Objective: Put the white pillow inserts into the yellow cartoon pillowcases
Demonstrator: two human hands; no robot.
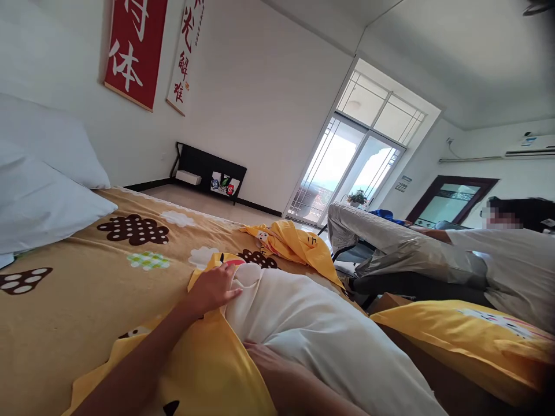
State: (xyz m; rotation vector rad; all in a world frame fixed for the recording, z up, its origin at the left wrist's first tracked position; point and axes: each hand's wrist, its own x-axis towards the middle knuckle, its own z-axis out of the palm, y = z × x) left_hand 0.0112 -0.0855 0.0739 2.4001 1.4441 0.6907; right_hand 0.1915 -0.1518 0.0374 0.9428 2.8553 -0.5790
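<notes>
I'd ease the yellow pillowcase [208, 361] evenly along the white pillow [329, 318], left hand [214, 286] loosely spread, right hand [273, 367] fingers hidden, can't tell.

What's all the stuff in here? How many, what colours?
bed: 1, tan, left
pillows: 2, white, on bed
cushion: 1, white, lower middle
cover: 1, yellow, left of cushion
cloth: 1, yellow, beyond cushion
printed pillow: 1, yellow, lower right
scrolls: 2, red and white, upper left
bench: 1, black, back
box: 1, white, at bench
glass doors: 2, white-framed, back
plant: 1, green, near glass doors
door: 1, brown, right
air conditioner: 1, white, right
person: 1, white top, right
left hand: 1, bare, at cover
right hand: 1, bare, at cushion
</notes>
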